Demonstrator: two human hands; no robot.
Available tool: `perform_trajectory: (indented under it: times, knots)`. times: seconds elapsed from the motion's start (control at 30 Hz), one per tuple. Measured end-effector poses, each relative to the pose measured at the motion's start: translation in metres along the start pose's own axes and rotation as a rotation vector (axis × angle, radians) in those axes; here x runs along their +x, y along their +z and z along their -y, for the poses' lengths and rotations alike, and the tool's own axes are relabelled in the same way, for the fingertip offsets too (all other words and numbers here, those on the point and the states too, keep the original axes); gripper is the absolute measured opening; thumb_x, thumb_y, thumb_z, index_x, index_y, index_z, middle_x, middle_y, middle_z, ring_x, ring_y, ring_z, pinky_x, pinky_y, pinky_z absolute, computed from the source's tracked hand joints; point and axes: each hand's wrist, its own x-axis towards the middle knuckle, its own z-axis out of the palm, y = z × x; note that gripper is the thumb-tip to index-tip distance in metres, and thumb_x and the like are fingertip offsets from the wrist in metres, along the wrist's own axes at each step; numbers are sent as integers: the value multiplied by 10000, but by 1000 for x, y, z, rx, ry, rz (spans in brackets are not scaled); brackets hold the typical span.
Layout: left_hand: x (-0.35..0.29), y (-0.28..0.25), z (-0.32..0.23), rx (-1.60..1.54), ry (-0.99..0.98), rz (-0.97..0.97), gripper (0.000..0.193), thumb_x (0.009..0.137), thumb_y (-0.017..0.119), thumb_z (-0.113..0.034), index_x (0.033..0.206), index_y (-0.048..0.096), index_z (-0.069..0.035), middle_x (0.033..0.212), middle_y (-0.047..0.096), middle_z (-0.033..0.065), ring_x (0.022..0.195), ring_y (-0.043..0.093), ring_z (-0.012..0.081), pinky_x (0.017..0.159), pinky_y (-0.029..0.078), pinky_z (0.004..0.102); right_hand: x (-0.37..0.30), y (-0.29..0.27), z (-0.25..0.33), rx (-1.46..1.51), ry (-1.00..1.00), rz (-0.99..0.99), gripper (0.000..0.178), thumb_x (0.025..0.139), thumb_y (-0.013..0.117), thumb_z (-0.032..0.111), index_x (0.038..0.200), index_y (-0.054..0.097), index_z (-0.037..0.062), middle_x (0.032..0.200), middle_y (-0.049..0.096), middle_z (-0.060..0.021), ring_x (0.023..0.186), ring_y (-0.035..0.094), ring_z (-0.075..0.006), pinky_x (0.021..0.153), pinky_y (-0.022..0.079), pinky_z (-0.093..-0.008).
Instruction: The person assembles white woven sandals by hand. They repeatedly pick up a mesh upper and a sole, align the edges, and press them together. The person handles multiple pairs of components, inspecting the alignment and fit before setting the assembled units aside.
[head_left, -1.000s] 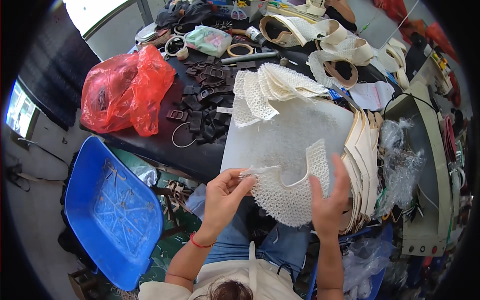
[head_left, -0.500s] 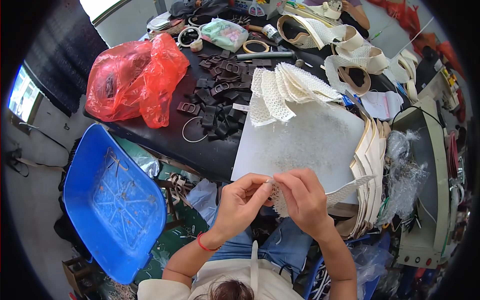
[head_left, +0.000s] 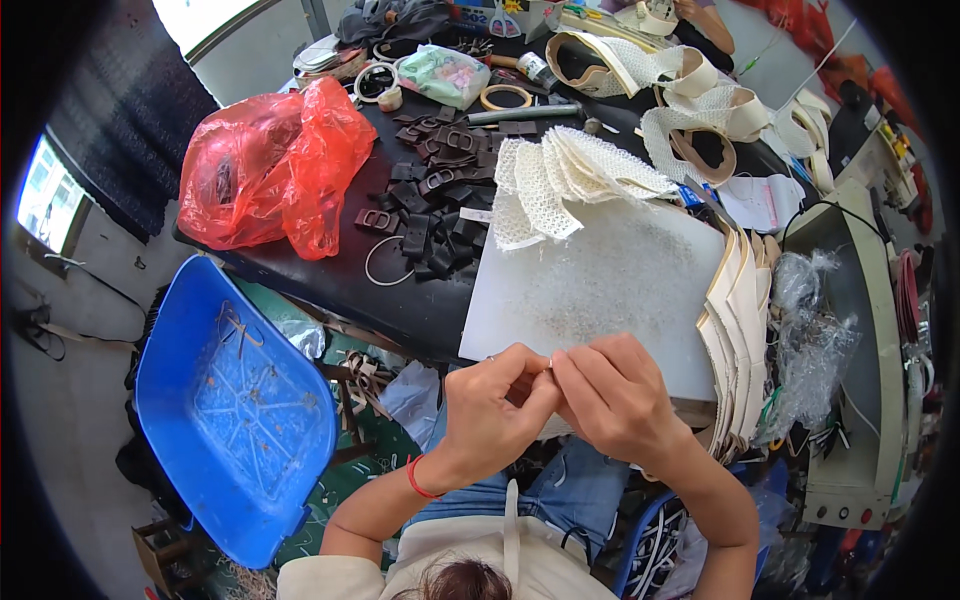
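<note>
My left hand (head_left: 495, 405) and my right hand (head_left: 622, 400) meet over my lap, at the near edge of a worn white board (head_left: 600, 300). Both hands pinch with thumb and fingers at one spot. Between and below them shows a small part of a white mesh strip (head_left: 556, 429); the rest is hidden behind my right hand. Farther back on the board lies a fanned pile of white mesh strips (head_left: 575, 180). Beside its right edge stands a row of cream curved strips (head_left: 735, 340).
Dark buckled straps (head_left: 445, 180) and a red plastic bag (head_left: 270, 175) cover the table's left. A hammer (head_left: 530, 114) and coiled white strips (head_left: 690, 115) lie behind. A blue basin (head_left: 250, 420) is at lower left, a grey-green metal case (head_left: 850, 440) at right. Another person (head_left: 712, 35) sits opposite.
The mesh strip's free end, which stuck out right of my right hand, has dropped out of sight. My right wrist and forearm have swung right; the hands stay pinched together.
</note>
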Motion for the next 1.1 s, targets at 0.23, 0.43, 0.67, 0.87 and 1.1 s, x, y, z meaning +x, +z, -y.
perform_trajectory:
  times: [0.23,0.43,0.67,0.87,1.1]
  knots:
    - [-8,3,15,-284,-153,45,94,833,569,-59,819,598,30,703,658,74,642,617,80,603,488,223,-17,18,11,542,480,-245,195,646,652,-29,838,625,-6,773,611,-90,651,569,-214,580,455,-282]
    - [-10,-1,18,-181,-191,43,121,900,509,-70,967,547,24,757,612,40,689,548,53,616,445,208,-33,-3,16,-40,514,-252,169,621,643,-21,770,586,37,722,574,-57,637,537,-232,590,394,-340]
    - [52,6,-49,239,438,62,144,910,429,23,954,562,-9,721,521,62,620,481,109,584,384,213,-147,-96,73,-8,973,128,177,646,654,0,808,594,36,758,588,-92,709,552,-264,637,415,-349]
    - [108,104,-72,541,1014,994,243,759,529,10,998,549,-23,982,579,105,908,542,270,837,419,385,-164,-126,13,-151,1110,-191,194,741,663,42,921,607,-3,913,615,-141,864,567,-315,770,447,-373]
    - [63,104,15,857,648,695,476,877,516,-259,1277,413,-22,1341,335,237,1262,286,401,1048,215,496,-177,-74,-86,-260,1220,-186,524,806,630,309,1143,486,-66,1049,565,-239,975,534,-376,858,416,-423]
